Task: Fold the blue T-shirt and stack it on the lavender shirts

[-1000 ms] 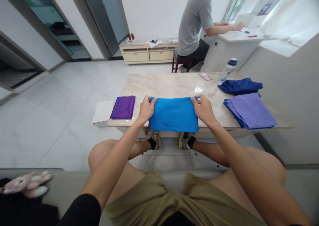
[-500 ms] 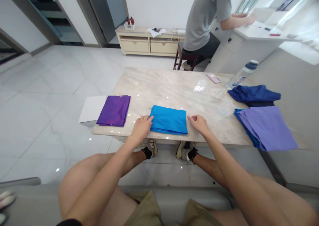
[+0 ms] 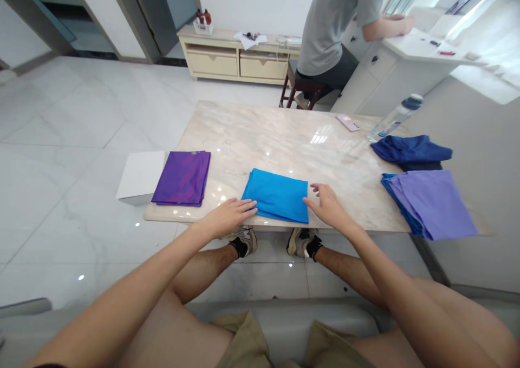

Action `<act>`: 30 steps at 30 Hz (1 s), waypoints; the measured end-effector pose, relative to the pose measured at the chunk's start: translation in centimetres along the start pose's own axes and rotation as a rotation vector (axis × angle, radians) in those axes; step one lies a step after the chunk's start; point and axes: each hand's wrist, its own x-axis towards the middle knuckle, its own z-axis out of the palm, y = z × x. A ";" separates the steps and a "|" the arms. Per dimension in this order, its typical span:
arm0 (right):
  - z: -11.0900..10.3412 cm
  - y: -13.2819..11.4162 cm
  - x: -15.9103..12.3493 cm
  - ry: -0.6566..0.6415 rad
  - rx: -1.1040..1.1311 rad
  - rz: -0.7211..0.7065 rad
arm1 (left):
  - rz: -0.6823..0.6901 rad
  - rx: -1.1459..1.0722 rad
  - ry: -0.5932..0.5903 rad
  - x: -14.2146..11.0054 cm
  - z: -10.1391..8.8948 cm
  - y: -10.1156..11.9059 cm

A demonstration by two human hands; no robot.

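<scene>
A folded bright blue cloth [image 3: 278, 194] lies flat near the front edge of the marble table [image 3: 252, 130]. My left hand [image 3: 229, 216] rests at its lower left corner, fingers stretched out and touching the fabric. At the cloth's right edge is my right hand [image 3: 327, 205], thumb and fingers apart, the thumb at the edge. A folded purple cloth [image 3: 182, 178] lies at the table's left end. On the right end a folded lavender cloth [image 3: 436, 203] lies over a blue one, in front of a crumpled dark blue cloth [image 3: 412, 149].
A clear water bottle [image 3: 394, 122] and a pink phone [image 3: 348, 122] stand and lie at the back right. Left of the table is a white box [image 3: 142, 176]. Beyond it, a person in a grey shirt [image 3: 333, 27] sits on a stool by a white counter [image 3: 430, 48].
My left hand has slid down along the cloth's left side and flattened. My right hand has opened its fingers beside the right edge. The blue cloth sits slightly more tilted.
</scene>
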 end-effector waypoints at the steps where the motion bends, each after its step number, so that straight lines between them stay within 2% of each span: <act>1: -0.5 -0.1 1.2 0.001 -0.002 -0.001 | -0.032 -0.011 0.012 0.1 -0.1 -0.2; 5: -1.8 -0.3 6.2 -0.056 0.004 0.010 | -0.237 0.066 0.096 -0.3 -1.7 -0.2; 8: -2.3 -0.1 9.0 -0.201 -0.021 0.104 | -0.379 0.119 0.119 -1.6 -2.7 -0.5; 11: -2.4 -0.1 10.1 -0.381 -0.059 0.214 | -0.457 0.102 0.125 -3.3 -2.9 -1.6; 13: -2.3 -0.5 10.0 -0.446 -0.023 0.222 | -0.491 0.080 0.151 -4.3 -3.2 -2.7; 16: -2.3 -1.6 9.0 -0.417 0.133 0.205 | -0.556 0.075 0.196 -5.1 -4.3 -4.6; 20: -3.4 -3.3 6.5 -0.249 0.404 0.219 | -0.618 0.049 0.272 -4.3 -7.0 -6.6; 23: -6.4 -4.4 4.2 -0.057 0.414 0.168 | -0.589 0.043 0.361 -1.4 -9.2 -6.4; 25: -9.8 -4.9 2.4 0.080 0.325 0.130 | -0.553 0.070 0.394 1.5 -10.6 -5.3; 27: -14.1 -5.2 0.2 0.196 0.261 0.121 | -0.503 0.106 0.399 4.8 -12.0 -3.3; 30: -21.7 -5.4 -3.9 0.380 0.151 0.117 | -0.398 0.147 0.399 9.5 -13.8 0.7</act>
